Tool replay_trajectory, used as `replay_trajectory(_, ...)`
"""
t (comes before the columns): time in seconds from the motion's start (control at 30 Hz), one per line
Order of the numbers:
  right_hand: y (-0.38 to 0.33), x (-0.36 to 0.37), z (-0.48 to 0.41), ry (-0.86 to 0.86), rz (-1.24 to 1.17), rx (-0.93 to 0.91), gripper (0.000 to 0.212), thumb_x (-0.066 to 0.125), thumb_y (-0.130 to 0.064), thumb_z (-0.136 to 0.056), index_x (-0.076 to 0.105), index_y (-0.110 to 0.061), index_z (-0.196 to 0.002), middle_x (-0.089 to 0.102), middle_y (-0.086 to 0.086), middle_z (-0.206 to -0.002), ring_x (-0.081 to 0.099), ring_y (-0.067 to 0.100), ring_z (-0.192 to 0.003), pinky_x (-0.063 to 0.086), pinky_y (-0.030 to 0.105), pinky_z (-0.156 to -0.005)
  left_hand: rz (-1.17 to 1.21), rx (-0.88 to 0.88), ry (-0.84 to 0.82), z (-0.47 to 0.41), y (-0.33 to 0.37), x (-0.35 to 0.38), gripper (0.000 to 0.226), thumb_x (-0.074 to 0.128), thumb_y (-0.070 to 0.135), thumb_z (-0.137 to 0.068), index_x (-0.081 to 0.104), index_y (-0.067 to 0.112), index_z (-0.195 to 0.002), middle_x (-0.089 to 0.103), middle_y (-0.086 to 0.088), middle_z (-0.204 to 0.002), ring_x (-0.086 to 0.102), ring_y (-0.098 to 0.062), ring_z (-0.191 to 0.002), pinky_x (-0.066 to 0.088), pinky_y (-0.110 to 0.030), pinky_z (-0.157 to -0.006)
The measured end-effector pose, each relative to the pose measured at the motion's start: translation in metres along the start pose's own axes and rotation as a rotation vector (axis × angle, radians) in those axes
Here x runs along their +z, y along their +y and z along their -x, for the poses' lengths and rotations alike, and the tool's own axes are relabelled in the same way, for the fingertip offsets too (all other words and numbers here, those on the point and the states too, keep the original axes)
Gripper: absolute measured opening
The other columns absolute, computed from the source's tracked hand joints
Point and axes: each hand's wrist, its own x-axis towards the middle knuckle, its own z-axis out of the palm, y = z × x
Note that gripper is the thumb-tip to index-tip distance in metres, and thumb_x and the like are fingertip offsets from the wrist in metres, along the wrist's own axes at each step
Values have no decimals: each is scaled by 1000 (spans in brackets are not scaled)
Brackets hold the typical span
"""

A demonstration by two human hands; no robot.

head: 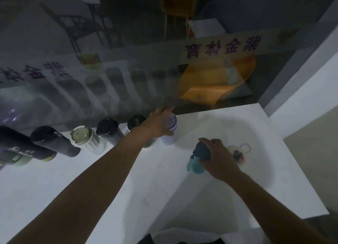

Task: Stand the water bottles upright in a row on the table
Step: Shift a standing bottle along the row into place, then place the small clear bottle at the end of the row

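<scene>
Several water bottles stand upright in a row along the far edge of the white table (237, 198), next to a glass wall. My left hand (159, 123) grips the white bottle with blue rings (170, 134) at the row's right end. To its left stand a black-capped bottle (136, 122), another black-lidded one (108, 129), a clear bottle with a grey-green lid (82, 135) and dark bottles (51, 140). My right hand (217, 157) is closed over the dark cap of a teal bottle (196, 164) in the middle of the table. A clear bottle with a ring loop (239, 153) sits just behind that hand.
The glass wall (128, 69) with purple lettering runs right behind the row and mirrors the bottles. The table's right edge (292, 152) drops to a beige floor. The scene is dim.
</scene>
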Motion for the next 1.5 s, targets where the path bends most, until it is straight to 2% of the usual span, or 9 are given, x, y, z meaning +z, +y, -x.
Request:
replay_trajectory(0.23,-15,-34,-61,29,26,-11,67,73,-25,-78,43,-28,-138,48,7,-125,57,27,-106,45,32,-87,146,35,385,86,-2,38,91,74,35,-80,19,30,-152,21,-5,-160,18,-29,-148,27,-49,-116)
replay_trajectory(0.33,-19,-32,-91,50,25,-14,69,74,-25,-78,42,-27,-139,44,8,-136,54,29,-115,44,37,-94,238,-40,460,120,-7,77,88,69,35,-83,16,31,-153,15,-2,-163,12,-24,-150,26,-51,-117)
replay_trajectory(0.47,-20,-23,-118,61,17,-5,72,75,-25,-77,41,-27,-140,43,9,-141,51,31,-122,42,42,-99,230,-215,327,149,-26,123,94,66,37,-85,0,41,-151,2,0,-164,3,-24,-151,22,-52,-118)
replay_trajectory(0.67,-18,-11,-132,25,50,16,73,76,-26,-75,42,-28,-139,44,9,-138,52,31,-120,43,41,-97,171,-353,151,166,-36,149,97,64,40,-85,-7,41,-151,-9,-2,-163,-4,-29,-151,14,-50,-121)
replay_trajectory(0.83,-17,-7,-131,38,26,-4,75,76,-25,-74,42,-25,-141,43,10,-139,52,32,-120,44,41,-97,141,-371,93,167,-36,154,96,63,39,-85,-6,38,-152,-9,-4,-164,-3,-30,-151,14,-49,-121)
replay_trajectory(1.07,-14,-30,-118,-58,-57,-28,94,80,-29,-73,26,-25,-149,34,5,-152,40,26,-134,40,42,-104,114,-380,5,158,-35,162,96,63,42,-83,-3,36,-153,-8,-4,-164,-1,-31,-150,16,-49,-120)
replay_trajectory(1.27,7,-81,-55,94,34,15,66,71,-43,-82,43,-28,-140,48,-2,-142,47,21,-128,37,34,-105,65,-384,-72,147,-30,175,96,63,46,-82,-1,35,-153,-4,-5,-164,3,-32,-150,19,-50,-118)
replay_trajectory(1.37,38,-73,-13,91,102,97,70,72,-52,-76,43,-33,-137,48,-1,-141,49,24,-125,40,43,-107,37,-374,-107,143,-26,184,95,61,49,-83,-2,35,-153,-4,-5,-163,3,-32,-150,19,-52,-118)
replay_trajectory(1.5,78,-38,17,49,-34,147,87,78,-59,-63,38,-40,-137,44,0,-144,51,26,-122,45,52,-103,2,-390,-143,142,-23,192,95,61,49,-84,-2,33,-153,-4,-4,-163,5,-31,-149,23,-54,-116)
